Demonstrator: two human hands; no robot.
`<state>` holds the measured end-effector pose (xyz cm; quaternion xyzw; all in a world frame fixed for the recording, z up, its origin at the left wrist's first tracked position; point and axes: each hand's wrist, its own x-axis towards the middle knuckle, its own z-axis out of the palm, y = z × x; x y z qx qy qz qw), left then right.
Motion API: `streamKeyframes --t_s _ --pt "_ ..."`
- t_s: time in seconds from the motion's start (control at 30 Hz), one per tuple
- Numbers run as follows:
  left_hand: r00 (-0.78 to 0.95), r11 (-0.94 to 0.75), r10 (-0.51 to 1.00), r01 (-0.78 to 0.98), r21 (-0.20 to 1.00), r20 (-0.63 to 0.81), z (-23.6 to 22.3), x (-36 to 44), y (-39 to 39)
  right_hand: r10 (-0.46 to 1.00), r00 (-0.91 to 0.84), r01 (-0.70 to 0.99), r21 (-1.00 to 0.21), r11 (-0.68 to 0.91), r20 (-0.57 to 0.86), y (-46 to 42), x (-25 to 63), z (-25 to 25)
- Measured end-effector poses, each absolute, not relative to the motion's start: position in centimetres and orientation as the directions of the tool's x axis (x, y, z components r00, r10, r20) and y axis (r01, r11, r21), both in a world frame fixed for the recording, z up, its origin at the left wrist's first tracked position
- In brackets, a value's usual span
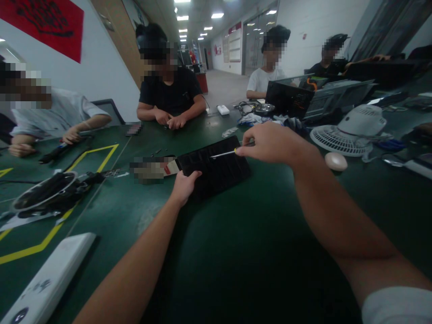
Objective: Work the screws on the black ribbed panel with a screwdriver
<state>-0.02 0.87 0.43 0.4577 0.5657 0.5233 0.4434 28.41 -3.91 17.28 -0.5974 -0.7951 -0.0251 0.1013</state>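
Note:
A flat black rectangular panel (222, 168) with raised ribs lies at a slant on the green table. My left hand (185, 185) is closed on its near left edge, thumb on top and the other fingers mostly hidden. In my right hand (266, 143) is a screwdriver (224, 154) with a bit of yellow handle showing. Its thin metal shaft points left over the middle of the panel; whether the tip touches is too small to tell. Just left of the panel is a partly blurred-out flat object (153, 170), with several tiny dark pieces (160, 152) behind it.
A white oblong device (50, 279) lies front left, near a tangle of black parts (47, 193). At right are a white fan (357, 130) and a pale rounded object (336, 161). Computer cases (290, 99) stand farther back. Several people sit around the table (236, 252).

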Motion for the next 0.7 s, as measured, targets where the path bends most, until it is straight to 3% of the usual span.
streamKeyframes --t_s 0.1,0.27,0.7 --pt "-0.201 0.032 0.979 0.071 0.997 -0.017 0.4 0.0 0.9 0.926 -0.285 0.943 -0.099 0.317 0.246 -3.9 29.5 17.7" --pt "-0.196 0.039 0.980 0.044 0.998 -0.030 0.6 0.1 0.8 0.932 -0.195 0.969 -0.085 0.230 0.305 -3.9 30.0 17.8" --pt "-0.197 0.062 0.979 0.023 0.998 -0.056 0.9 0.3 0.6 0.919 -0.230 0.958 -0.092 0.272 0.321 -3.7 28.4 17.1"
